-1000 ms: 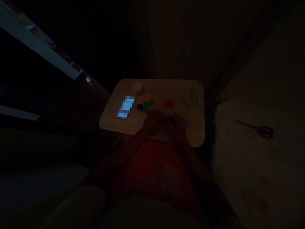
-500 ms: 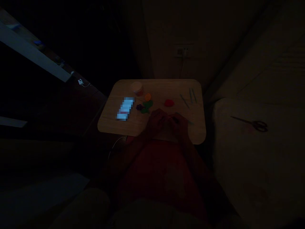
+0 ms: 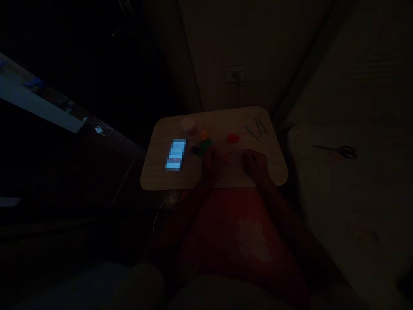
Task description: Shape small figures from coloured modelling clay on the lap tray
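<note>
Nearest me, one red cloth (image 3: 222, 224) lies below the near edge of one table (image 3: 161, 181). Over that edge are my two hands, apart from each other. My left hand (image 3: 211, 162) is curled, thumb side up; whether its fingers are pressed together or pinch anything, I cannot tell in this dim light. My right hand (image 3: 257, 164) is bent into a loose fist; I cannot tell whether anything is inside it.

The red piece (image 3: 227, 158), count one, lies on the table in the gap between my hands, nearer the left. Its outline is blurred.

Left of my left hand: one lit phone (image 3: 176, 154), screen pixelated. Just beyond that hand: one green cluster (image 3: 205, 147), its parts not countable, with one dark lump (image 3: 195, 149) at its left side. Beyond the red piece: one red lump (image 3: 232, 138). Past the green: one orange disc (image 3: 204, 135), then one tub (image 3: 188, 126). Far right of the table: three sticks (image 3: 252, 133), two side by side, one slanted.

Off the table, right: one pair of scissors (image 3: 348, 151). On the far wall: one socket (image 3: 237, 74).
</note>
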Demonstrator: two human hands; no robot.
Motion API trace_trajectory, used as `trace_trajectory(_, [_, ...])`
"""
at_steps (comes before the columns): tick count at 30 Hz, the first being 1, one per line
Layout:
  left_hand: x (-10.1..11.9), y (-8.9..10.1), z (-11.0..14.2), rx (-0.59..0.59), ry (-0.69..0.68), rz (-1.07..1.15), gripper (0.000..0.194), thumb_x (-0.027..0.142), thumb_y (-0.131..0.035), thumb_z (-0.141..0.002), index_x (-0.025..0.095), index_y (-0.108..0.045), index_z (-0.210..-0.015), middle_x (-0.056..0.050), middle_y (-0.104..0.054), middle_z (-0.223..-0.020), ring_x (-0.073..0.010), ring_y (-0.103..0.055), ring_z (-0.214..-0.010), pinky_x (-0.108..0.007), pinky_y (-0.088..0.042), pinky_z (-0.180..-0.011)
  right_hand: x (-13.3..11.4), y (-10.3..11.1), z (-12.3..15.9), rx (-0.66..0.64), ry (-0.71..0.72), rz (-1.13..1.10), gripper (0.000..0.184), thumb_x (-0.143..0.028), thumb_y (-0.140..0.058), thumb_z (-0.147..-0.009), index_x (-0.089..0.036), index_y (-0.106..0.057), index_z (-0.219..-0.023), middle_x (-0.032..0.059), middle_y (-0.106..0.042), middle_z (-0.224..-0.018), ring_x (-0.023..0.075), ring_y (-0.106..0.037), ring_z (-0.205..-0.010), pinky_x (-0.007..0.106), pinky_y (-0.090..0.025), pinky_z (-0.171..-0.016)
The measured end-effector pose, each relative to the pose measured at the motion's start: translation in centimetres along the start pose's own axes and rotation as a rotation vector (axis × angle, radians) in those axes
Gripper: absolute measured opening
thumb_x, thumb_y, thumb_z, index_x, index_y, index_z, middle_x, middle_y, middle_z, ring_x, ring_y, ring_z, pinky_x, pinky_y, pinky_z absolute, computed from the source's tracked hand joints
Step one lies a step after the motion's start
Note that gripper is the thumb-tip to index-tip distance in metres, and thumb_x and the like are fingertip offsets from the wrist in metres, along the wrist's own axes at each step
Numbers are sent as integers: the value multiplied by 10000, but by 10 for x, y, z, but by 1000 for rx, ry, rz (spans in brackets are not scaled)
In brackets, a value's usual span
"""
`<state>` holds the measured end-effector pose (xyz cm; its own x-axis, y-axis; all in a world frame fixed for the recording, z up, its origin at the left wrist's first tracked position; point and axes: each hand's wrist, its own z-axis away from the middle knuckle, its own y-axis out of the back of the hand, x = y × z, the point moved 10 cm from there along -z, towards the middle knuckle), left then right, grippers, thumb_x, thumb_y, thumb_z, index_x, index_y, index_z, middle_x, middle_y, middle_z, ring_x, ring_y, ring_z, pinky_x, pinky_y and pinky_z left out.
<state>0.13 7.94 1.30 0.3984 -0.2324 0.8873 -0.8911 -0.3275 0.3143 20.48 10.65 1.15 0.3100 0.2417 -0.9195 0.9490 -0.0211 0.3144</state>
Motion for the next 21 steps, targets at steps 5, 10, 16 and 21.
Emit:
trace_trajectory(5, [-20, 2, -5, 17, 74, 124, 485, 612, -430, -1004, 214, -493, -733, 9, -478, -672, -133, -472, -622, -278, -436, -602, -6, 2, -3, 42, 88, -42, 271, -396, -553, -924, -199, -633, -756, 26, -646, -754, 175, -576, -719, 302, -454, -698])
trace_trajectory(10, [-23, 8, -8, 39, 82, 151, 420, 510, -519, -980, 210, -476, -691, 17, -495, -675, -127, -476, -642, -269, -450, -637, -23, -14, -3, -71, 206, -1, 224, -354, -597, -907, -202, -762, -907, 73, -752, -941, 212, -676, -888, 352, -512, -825])
trace_trajectory(16, [-14, 8, -8, -3, 81, 162, 185, 329, -721, -842, 185, -630, -771, -7, -669, -776, -151, -622, -766, -286, -513, -758, -11, -8, -1, -26, 147, 28, 281, -370, -608, -914, -202, -790, -1046, 97, -785, -1019, 227, -715, -897, 378, -548, -832])
trace_trajectory(21, [-11, 7, -6, -63, 134, 199, 109, 250, -709, -823, 174, -767, -875, -56, -779, -923, -195, -704, -877, -334, -550, -842, 0, -10, -1, -48, 92, -9, 301, -369, -600, -914, -198, -793, -1068, 91, -800, -998, 227, -735, -836, 374, -568, -798])
